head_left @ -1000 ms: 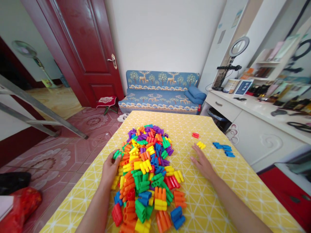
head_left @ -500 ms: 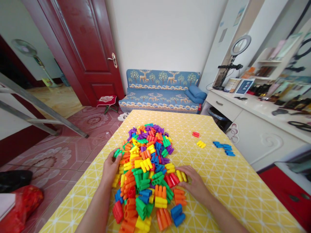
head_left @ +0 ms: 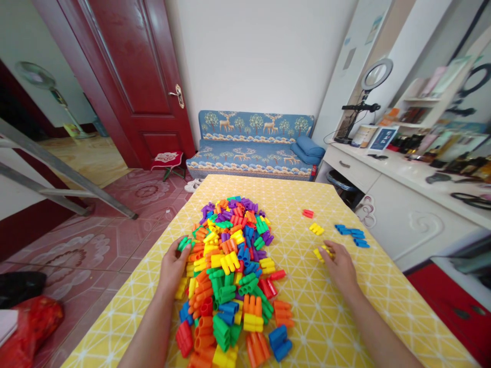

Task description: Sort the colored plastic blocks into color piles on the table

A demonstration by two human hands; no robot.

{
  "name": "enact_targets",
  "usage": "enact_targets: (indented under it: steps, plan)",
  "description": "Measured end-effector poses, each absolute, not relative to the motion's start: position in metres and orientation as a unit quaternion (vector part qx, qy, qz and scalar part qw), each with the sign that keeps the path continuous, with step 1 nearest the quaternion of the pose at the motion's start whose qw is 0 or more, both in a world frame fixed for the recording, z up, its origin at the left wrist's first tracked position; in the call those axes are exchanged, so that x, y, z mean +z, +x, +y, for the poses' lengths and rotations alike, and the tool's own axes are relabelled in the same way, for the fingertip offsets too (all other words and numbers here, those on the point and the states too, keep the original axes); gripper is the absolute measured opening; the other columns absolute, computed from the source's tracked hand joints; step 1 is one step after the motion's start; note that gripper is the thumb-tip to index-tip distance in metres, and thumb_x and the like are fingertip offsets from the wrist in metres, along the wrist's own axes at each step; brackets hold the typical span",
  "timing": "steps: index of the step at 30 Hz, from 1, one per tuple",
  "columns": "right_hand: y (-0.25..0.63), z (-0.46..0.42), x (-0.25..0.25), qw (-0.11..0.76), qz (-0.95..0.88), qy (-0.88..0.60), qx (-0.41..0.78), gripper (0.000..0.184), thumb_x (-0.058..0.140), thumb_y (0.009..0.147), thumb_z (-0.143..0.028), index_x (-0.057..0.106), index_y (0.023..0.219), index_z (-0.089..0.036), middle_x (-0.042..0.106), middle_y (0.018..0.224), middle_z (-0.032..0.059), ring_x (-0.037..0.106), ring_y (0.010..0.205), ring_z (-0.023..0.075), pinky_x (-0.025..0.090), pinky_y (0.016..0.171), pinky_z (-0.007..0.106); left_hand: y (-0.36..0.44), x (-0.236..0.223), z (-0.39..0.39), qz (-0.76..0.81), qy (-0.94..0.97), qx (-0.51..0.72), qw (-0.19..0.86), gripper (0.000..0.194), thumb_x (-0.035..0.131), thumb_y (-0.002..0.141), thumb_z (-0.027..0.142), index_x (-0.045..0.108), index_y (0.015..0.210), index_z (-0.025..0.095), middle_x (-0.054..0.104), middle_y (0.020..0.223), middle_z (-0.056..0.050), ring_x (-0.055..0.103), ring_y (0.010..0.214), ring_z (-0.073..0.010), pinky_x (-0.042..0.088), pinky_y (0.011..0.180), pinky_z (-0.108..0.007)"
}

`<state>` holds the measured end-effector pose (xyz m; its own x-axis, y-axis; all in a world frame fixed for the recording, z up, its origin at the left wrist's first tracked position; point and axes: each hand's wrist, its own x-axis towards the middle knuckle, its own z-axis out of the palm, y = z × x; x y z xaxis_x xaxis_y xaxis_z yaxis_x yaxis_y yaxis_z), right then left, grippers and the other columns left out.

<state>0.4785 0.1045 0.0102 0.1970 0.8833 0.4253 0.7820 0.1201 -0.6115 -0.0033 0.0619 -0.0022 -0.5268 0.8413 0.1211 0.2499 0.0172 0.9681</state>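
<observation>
A large pile of plastic building blocks (head_left: 226,260), made of joined bullet-shaped tubes in several colours, spreads over the left and middle of the table. At the pile's left edge, my left hand (head_left: 172,266) is closed around a green building block (head_left: 184,243). Well to the right of the pile, my right hand (head_left: 340,266) pinches a yellow building block (head_left: 320,254) close to the tabletop. Just beyond it lie another yellow block (head_left: 316,228) and a small red block (head_left: 307,213). Farther right sits a group of blue blocks (head_left: 355,233).
A yellow patterned cloth (head_left: 307,317) covers the table. Behind stands a blue sofa (head_left: 249,148), with a red stool (head_left: 167,159) beside the door. A white dressing table (head_left: 383,179) with cosmetics runs along the right. A metal ladder (head_left: 69,174) is at the left.
My right hand has carried the yellow block from the pile's right edge away to the right. A red block at that edge has shifted. My left hand stays about where it was.
</observation>
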Motion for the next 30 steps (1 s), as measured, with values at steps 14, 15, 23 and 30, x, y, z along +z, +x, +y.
enact_targets:
  steps: [14,15,23,30]
  plan:
    - [0.471,0.106,-0.009,0.341,-0.683,-0.646,0.007,0.017,0.046,0.081,-0.031,0.058,0.085,-0.020,0.058,0.091,0.0066,0.058,0.070,0.0183,0.047,0.061,0.031,-0.002,0.001,0.061,0.664,0.404,0.572,0.263,0.062,0.066,0.070,0.056,0.060,0.118,0.017,0.068,0.104,-0.007,0.062,0.091,-0.0228,0.048,0.085,-0.034]
    - [0.472,0.112,-0.010,0.346,-0.687,-0.639,0.013,0.017,0.046,0.081,-0.031,0.058,0.085,-0.020,0.058,0.091,0.0070,0.058,0.069,0.0182,0.047,0.063,0.032,-0.002,0.000,0.062,0.664,0.402,0.573,0.264,0.062,0.066,0.070,0.056,0.061,0.118,0.017,0.068,0.103,-0.007,0.062,0.091,-0.0229,0.048,0.085,-0.035]
    - [0.470,0.130,-0.004,0.342,-0.746,-0.571,0.017,0.016,0.048,0.081,-0.027,0.062,0.084,-0.019,0.062,0.090,0.0094,0.058,0.089,0.0252,0.047,0.084,0.041,-0.002,-0.001,0.062,0.653,0.401,0.579,0.277,0.063,0.067,0.070,0.055,0.059,0.119,0.017,0.067,0.108,-0.008,0.061,0.096,-0.0234,0.047,0.088,-0.035]
    - [0.460,0.117,-0.001,0.466,-0.649,-0.563,0.211,0.025,0.059,0.073,-0.033,0.062,0.095,-0.020,0.065,0.095,0.0081,0.060,0.086,0.0239,0.048,0.084,0.043,-0.002,-0.001,0.062,0.651,0.403,0.583,0.272,0.061,0.067,0.070,0.055,0.060,0.117,0.017,0.067,0.106,-0.007,0.061,0.096,-0.0235,0.046,0.089,-0.035]
